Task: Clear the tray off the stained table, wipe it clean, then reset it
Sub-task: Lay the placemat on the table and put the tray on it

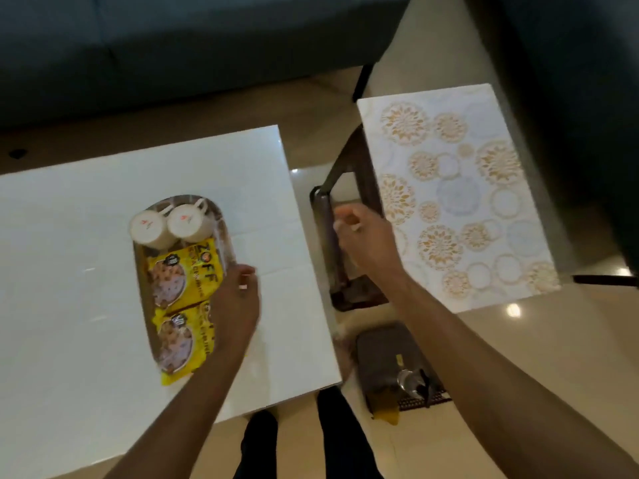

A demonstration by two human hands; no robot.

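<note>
An oval brown tray [142, 271] lies on the white table [69, 264]. It carries two white cups [152, 228] at its far end and two yellow snack packets [179, 278] nearer to me. My left hand [238, 299] rests at the tray's right rim, fingers curled; whether it grips the rim is unclear. My right hand [363, 233] hovers in the gap between the white table and a side table, fingers loosely apart, holding nothing. No stain shows clearly on the white top.
A side table with a floral patterned top [460, 202] stands to the right on a dark frame. On the floor below lie a dark mat with a spray bottle [411, 382] and a yellow cloth [387, 414]. Dark sofas stand behind and to the right.
</note>
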